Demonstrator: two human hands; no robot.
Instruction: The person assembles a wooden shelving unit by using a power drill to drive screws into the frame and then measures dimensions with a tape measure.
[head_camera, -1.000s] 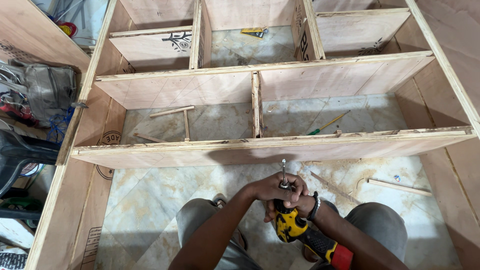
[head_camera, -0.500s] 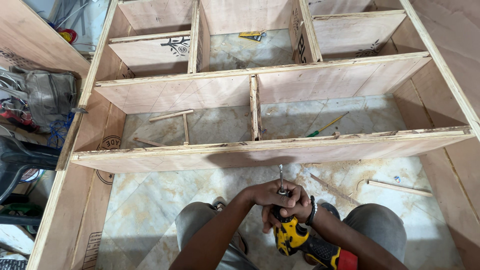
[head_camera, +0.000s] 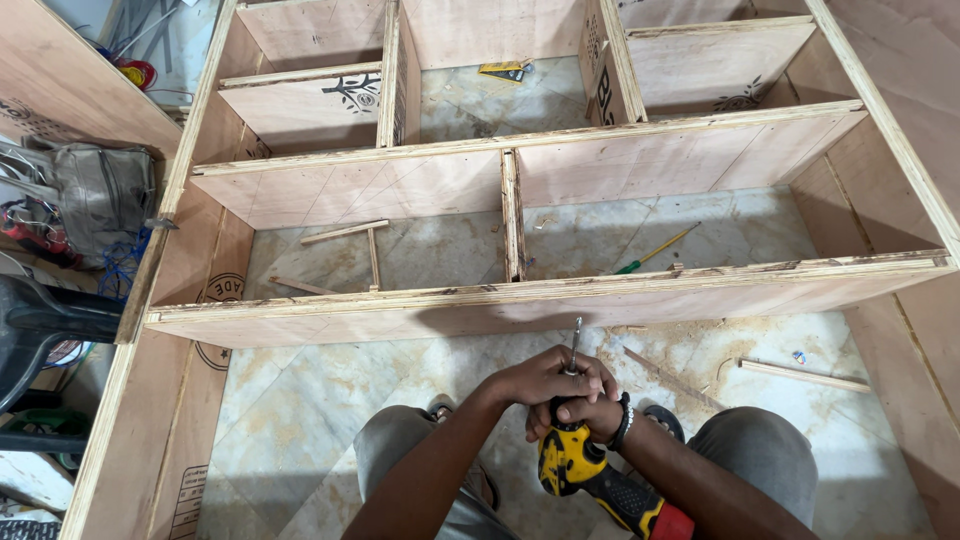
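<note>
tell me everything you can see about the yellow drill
The drill has a yellow body with black grip patches and a red base at the bottom of its handle. It points up and away from the person, above the lap, tilted so the handle runs down toward the right. A thin metal bit sticks out of its front end. The left hand wraps over the front around the bit's base; the right hand holds the body just below.

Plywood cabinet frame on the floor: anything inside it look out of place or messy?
Loose bits lie inside the frame: a green-handled screwdriver, wood offcut strips and sawdust on the marble floor. No damage shows.
</note>
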